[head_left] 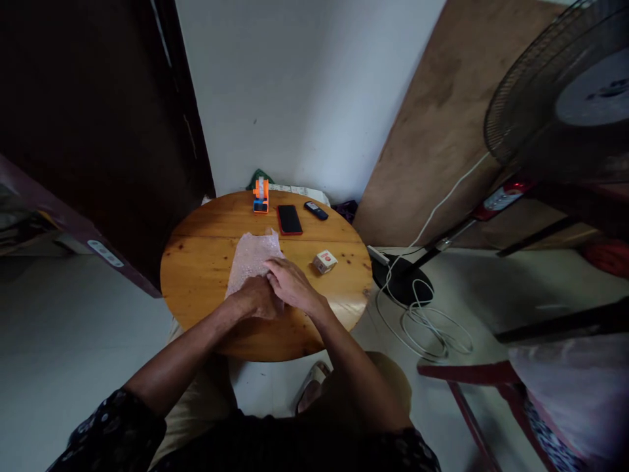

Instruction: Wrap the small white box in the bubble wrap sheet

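Note:
A sheet of bubble wrap (251, 257) lies on the round wooden table (194, 275), its far edge uneven and a bit raised. My left hand (263, 298) is curled closed on the near part of the sheet, its fingers mostly hidden under the hand. My right hand (291, 283) comes in from the right, close against the left hand, with its bent fingers closed on the bubble wrap. Any object inside the sheet is hidden by my hands. Right of them stands a small printed carton (325, 262).
An orange tape dispenser (261, 196), a smartphone (289, 219) and a dark keypad phone (316, 210) sit toward the table's far side. On the right are a pedestal fan (565, 98), a coiled white cable (427, 321) on the floor and a red chair frame (466, 372).

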Action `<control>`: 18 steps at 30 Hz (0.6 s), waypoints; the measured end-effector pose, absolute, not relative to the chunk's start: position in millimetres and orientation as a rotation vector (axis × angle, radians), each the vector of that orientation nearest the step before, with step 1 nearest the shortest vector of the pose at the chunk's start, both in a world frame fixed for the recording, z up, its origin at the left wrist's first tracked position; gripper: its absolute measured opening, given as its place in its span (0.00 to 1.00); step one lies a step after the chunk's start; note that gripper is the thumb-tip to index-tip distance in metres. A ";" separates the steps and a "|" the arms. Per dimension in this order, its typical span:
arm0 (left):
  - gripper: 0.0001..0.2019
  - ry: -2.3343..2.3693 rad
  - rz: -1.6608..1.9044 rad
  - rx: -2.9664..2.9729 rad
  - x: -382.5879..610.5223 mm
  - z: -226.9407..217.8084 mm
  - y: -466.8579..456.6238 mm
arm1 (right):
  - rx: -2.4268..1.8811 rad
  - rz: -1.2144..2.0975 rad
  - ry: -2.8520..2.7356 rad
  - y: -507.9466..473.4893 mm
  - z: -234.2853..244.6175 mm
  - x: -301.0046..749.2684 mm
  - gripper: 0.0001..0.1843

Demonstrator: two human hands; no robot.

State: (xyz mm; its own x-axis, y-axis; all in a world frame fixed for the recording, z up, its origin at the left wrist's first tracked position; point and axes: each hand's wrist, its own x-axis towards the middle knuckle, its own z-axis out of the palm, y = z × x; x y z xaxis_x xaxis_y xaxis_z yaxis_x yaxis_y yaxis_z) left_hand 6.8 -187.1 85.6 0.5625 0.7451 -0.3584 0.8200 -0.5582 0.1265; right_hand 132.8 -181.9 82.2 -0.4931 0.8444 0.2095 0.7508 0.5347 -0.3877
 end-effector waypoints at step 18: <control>0.31 1.289 0.011 2.460 -21.4 73.2 -182.2 | -1.552 0.354 -2.547 -178.9 49.7 192.5 0.29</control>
State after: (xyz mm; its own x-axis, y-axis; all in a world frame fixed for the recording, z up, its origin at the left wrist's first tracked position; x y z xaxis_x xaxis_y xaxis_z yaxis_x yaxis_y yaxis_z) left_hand -21.4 -182.2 73.2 0.5833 0.7966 -0.1585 0.7937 -0.5176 0.3195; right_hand 192.5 -178.9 49.7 -0.4589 0.8885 -0.0042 0.8560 0.4408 -0.2700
